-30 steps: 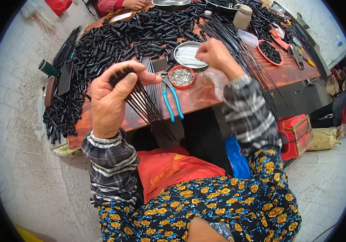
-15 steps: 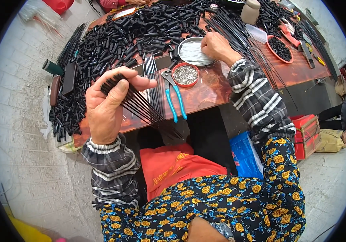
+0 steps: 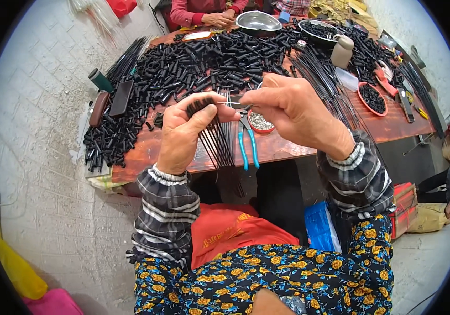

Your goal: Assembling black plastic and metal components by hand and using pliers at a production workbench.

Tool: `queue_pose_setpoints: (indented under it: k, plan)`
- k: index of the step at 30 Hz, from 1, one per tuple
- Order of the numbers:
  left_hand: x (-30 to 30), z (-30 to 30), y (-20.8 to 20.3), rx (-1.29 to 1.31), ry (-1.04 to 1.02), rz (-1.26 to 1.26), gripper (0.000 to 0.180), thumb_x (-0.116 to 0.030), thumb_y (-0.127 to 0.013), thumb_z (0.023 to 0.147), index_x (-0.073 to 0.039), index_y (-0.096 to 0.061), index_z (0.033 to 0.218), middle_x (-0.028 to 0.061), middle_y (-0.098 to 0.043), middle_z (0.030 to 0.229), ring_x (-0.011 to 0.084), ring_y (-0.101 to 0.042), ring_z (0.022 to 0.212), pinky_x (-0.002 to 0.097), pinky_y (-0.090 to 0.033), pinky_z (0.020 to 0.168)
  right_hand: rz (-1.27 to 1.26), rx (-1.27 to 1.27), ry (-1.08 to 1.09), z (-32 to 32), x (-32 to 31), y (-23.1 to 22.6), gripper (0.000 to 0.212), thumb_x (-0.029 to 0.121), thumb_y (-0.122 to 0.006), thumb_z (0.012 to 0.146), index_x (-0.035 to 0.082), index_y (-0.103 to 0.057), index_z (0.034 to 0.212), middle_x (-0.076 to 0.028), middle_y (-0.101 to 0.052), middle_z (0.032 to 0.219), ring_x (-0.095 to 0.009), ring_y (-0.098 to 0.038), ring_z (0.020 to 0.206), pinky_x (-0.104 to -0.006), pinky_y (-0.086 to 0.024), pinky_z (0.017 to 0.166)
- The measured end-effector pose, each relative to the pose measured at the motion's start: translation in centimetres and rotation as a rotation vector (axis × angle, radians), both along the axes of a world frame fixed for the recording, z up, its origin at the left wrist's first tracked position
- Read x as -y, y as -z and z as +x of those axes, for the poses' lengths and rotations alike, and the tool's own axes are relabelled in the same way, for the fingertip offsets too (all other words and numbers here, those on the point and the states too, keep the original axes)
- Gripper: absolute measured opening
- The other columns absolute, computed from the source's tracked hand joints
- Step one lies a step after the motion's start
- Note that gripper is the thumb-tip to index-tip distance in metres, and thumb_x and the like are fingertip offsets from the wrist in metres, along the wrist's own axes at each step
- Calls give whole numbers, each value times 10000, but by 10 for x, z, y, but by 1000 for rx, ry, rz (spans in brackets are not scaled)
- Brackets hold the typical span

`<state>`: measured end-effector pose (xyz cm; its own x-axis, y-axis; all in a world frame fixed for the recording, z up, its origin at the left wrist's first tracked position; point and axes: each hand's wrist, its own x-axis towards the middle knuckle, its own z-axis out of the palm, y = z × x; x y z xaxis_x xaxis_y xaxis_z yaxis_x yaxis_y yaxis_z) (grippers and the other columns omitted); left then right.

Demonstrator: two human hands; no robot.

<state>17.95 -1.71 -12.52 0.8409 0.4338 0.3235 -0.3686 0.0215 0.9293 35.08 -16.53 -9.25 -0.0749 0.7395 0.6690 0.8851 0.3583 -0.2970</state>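
My left hand (image 3: 175, 139) is closed round a bundle of thin black rods (image 3: 215, 147). Their thick dark ends stick up between thumb and fingers, and the rods hang down past the table's front edge. My right hand (image 3: 306, 113) pinches a thin whitish wire (image 3: 228, 103), which reaches to the rod ends at my left fingertips. Behind the right hand the dish of white wires is almost wholly hidden. Just below the hands lie pliers with blue handles (image 3: 255, 149), beside a small red bowl of metal bits (image 3: 260, 123).
Loose black tubular parts (image 3: 193, 65) cover much of the wooden table (image 3: 298, 148). Long black rods (image 3: 319, 79) lie to the right, near a red bowl of black pieces (image 3: 373, 100) and a beige jar (image 3: 342, 51). Across the table rest another person's hands (image 3: 218, 19).
My right hand has left the dish with a wire and come left to the bundle. The left hand keeps its hold on the rods. The view has shifted, showing more of the far side.
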Motion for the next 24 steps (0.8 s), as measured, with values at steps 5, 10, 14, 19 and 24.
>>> queue_pose_setpoints:
  k: [5, 10, 14, 19, 24]
  plan:
    - [-1, 1, 1, 24, 6, 16, 191, -80, -520, 957, 51, -585, 1080, 165, -678, 956, 285, -682, 912, 387, -553, 851, -78, 145, 136, -10, 0, -4, 434, -38, -610, 757, 140, -656, 1149, -116, -564, 732, -285, -592, 671, -373, -465, 576]
    - [1, 0, -1, 19, 11, 8, 187, -76, -520, 958, 53, -590, 1074, 155, -680, 936, 278, -687, 894, 378, -553, 849, -89, 176, 161, -10, 0, -7, 435, -25, -605, 768, 158, -653, 1159, -110, -566, 743, -297, -597, 670, -381, -470, 569]
    - [1, 1, 0, 28, 13, 7, 186, -72, -518, 958, 50, -589, 1079, 162, -683, 926, 278, -689, 887, 373, -554, 843, -70, 247, 170, -7, -1, -7, 441, -10, -611, 770, 181, -650, 1166, -100, -561, 759, -286, -598, 666, -375, -471, 558]
    - [3, 4, -2, -9, 5, 14, 180, -66, -520, 955, 42, -598, 1076, 140, -683, 925, 216, -677, 893, 333, -537, 852, -80, 373, 252, -10, 1, -13, 434, 22, -628, 767, 199, -650, 1162, -86, -545, 777, -266, -597, 654, -360, -470, 545]
    - [1, 8, 3, 0, -2, 34, 186, -69, -533, 949, 45, -606, 1076, 132, -683, 924, 202, -675, 884, 327, -537, 843, 27, 512, 264, -7, 1, -20, 418, 25, -631, 766, 208, -660, 1142, -74, -529, 788, -248, -583, 659, -345, -466, 538]
